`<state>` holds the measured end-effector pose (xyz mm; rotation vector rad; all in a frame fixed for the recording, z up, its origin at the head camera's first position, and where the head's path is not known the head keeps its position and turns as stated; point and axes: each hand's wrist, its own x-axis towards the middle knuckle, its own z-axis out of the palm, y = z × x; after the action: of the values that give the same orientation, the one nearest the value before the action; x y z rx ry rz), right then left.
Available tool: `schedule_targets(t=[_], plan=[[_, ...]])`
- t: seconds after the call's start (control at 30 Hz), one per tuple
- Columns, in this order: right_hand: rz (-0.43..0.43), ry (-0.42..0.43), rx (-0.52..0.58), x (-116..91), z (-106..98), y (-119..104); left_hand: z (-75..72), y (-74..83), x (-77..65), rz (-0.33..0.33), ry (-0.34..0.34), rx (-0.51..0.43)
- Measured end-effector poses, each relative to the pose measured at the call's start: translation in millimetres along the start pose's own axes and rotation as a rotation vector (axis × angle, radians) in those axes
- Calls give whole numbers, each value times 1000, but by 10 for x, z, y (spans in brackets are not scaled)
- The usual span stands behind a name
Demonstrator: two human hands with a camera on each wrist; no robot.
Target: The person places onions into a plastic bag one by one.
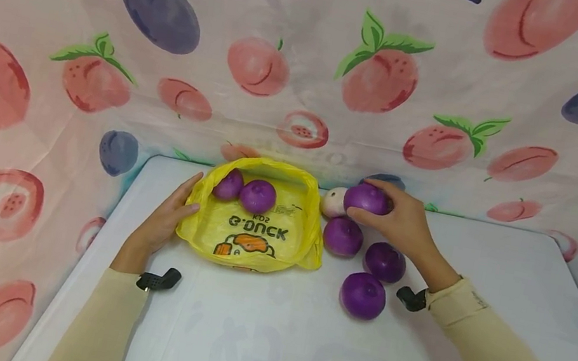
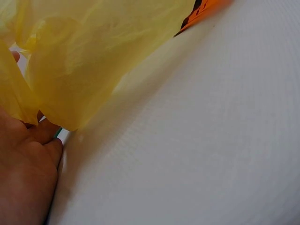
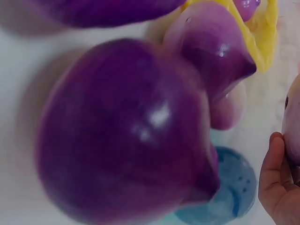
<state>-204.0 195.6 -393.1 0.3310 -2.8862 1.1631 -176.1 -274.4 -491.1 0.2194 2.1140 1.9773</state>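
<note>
A yellow plastic bag (image 1: 274,168) with a duck print lies with its mouth wide. My left hand (image 1: 161,219) holds its left rim, thumb over the edge and fingers along the outside; in the left wrist view the bag hides part of them. Inside sit two purple onions, one in the middle (image 1: 258,197) and another at the left (image 1: 229,185). To the bag's right, my right hand (image 1: 406,224) grips another purple onion (image 1: 364,198) from its right side, partly seen in the right wrist view. A pale onion (image 1: 332,203) is partly hidden behind it.
On the white table (image 1: 249,341), right of the bag, lie three more purple onions: one near the bag (image 1: 343,237), a darker one (image 1: 385,262) below my right wrist, and one nearest me (image 1: 363,295). A fruit-printed cloth (image 1: 202,49) hangs behind the table.
</note>
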Motion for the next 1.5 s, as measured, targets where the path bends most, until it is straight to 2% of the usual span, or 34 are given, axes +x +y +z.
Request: schedule_targets(t=[0.8,1.5], plan=[[-17,-128,83,129,457,-492,-9,-26,-2,-1,5,5],[-62,-167,160,173,543,-906,-8,-5,9,-9,2,1]])
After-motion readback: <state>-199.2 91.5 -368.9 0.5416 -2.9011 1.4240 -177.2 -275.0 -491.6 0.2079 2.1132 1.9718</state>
